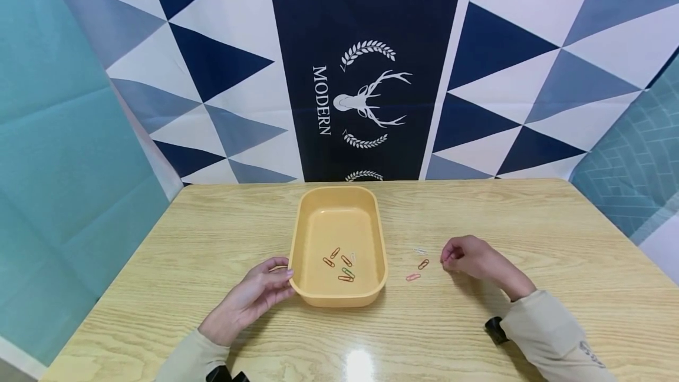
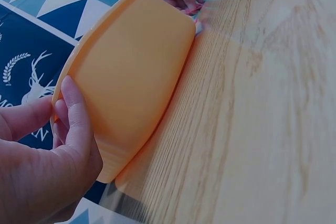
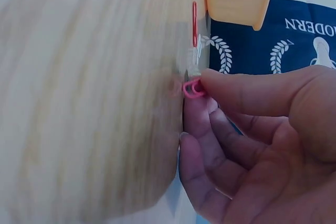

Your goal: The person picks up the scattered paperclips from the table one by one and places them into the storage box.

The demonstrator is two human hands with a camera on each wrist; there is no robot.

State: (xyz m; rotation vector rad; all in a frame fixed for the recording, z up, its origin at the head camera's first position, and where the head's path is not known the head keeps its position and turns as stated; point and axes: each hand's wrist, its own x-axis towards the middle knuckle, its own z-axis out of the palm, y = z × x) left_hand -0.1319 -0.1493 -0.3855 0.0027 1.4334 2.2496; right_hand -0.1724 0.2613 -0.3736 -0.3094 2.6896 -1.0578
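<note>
A yellow-orange plastic tray (image 1: 339,298) stands on the table with several paper clips (image 1: 346,260) lying inside, mostly red, one green. My left hand (image 1: 257,295) grips the tray's near left rim; the left wrist view shows thumb and fingers on either side of the rim (image 2: 67,72). To the right of the tray, my right hand (image 1: 474,261) pinches a pink paper clip (image 3: 193,88) between thumb and index finger, low at the tabletop. Between that hand and the tray lie a red paper clip (image 1: 423,264), a pink paper clip (image 1: 413,277) and a whitish paper clip (image 1: 420,250).
The wood-grain table (image 1: 254,211) reaches back to a patterned cloth (image 1: 366,105) hanging behind it. Teal cloth (image 1: 69,164) hangs on the left side. A dark strap piece (image 1: 495,331) sits at the right sleeve. Light glares off the table's front.
</note>
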